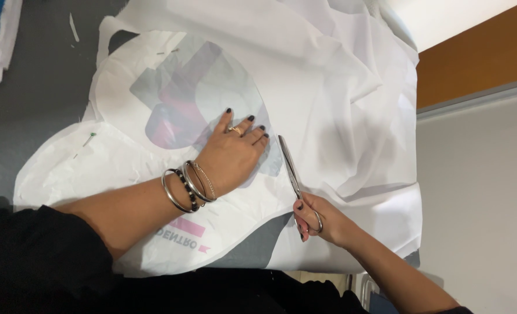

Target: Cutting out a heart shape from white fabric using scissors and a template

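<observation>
The left hand (232, 152) lies flat, fingers spread, pinning a paper pattern piece (153, 96) onto the white fabric (340, 75), while the right hand (322, 224) grips scissors (293, 174) whose blades point away just right of it. It looks like mid-cut along the pattern's curved edge over the grey table (31, 87). A clean line seems to call for keeping the layers pressed and steering round the curve.

The scissors (290, 166) were shiny metal; the white fabric (328, 87) looked thin, matt, creased; the tabletop (37, 87) was matt grey.
</observation>
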